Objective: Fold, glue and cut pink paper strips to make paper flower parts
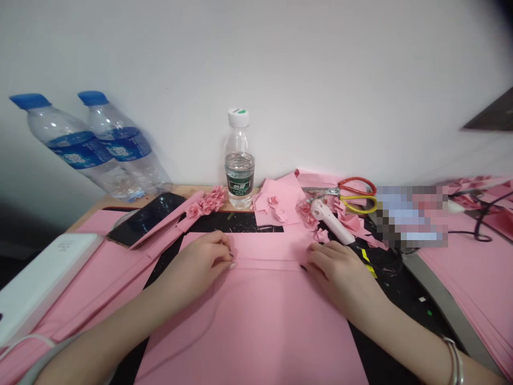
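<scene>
two bare hands come down on one sheet, and everything hangs on the line between them! the left hand (pixel 204 263) sits at nine o'clock, the right hand (pixel 340 270) at three, and the narrow band (pixel 266 264) spans the gap, its long axis running nine to three, straight from fingertips to fingertips. neither hand is nearer; they're level, one at each end. fingers on both sides are curled, with the left thumb and forefinger a narrow space apart, but pinching the paper or merely pressing it? from where i stand, i cannot tell.

and the pink sheet (pixel 256 326) itself: smooth, matte, plain, lying flat on the black mat (pixel 388 315), dead ahead of the person, stretching from the band down towards six o'clock. two faint, near-parallel lines mark the band, perhaps a crease or a fold; a thin shadow curves across the lower left.

round the dial we go: paper roses (pixel 208 203) between ten and eleven, a water bottle (pixel 239 182) just shy of twelve, scissors (pixel 334 191) between one and two!
</scene>
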Available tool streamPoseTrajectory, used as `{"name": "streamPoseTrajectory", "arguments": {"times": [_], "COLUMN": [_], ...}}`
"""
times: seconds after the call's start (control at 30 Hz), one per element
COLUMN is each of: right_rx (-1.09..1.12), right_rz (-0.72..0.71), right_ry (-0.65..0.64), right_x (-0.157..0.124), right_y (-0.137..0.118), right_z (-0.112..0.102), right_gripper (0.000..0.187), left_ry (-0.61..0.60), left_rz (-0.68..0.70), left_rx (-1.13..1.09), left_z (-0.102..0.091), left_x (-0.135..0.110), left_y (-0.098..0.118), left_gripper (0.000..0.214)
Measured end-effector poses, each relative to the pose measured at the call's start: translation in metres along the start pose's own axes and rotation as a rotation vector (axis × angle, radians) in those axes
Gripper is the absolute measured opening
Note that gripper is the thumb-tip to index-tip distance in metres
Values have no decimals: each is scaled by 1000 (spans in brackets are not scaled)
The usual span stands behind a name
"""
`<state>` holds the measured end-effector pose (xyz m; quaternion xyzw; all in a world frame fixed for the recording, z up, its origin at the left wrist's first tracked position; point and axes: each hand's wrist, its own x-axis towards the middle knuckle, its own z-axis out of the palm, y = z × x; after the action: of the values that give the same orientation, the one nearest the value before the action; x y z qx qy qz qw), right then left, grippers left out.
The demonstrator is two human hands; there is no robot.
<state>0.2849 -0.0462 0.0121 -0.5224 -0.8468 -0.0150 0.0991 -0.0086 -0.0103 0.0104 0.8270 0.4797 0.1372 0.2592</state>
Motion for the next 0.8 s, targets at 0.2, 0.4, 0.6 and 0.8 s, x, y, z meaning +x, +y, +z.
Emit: {"name": "streamPoseTrajectory", "arguments": {"times": [0.2,0.4,0.6,0.8], "right_rx": [367,438,338,111], "right_rz": [119,149,-26,-161], "right_ry": [-61,-84,35,30], "right_x": [8,15,10,8], "right_y": [12,10,15,13], "right_z": [3,-2,6,6], "right_gripper": [12,19,19,29], "left_ry": [-1,-26,55,79], "left_rz": [-28,-54,45,264], "left_rx": [-140,-149,-40,200], "left_z": [-1,-4,0,4], "left_x": [6,5,4,4], "left_y": [-5,-1,-2,-7], "left_gripper": [19,14,15,30]}}
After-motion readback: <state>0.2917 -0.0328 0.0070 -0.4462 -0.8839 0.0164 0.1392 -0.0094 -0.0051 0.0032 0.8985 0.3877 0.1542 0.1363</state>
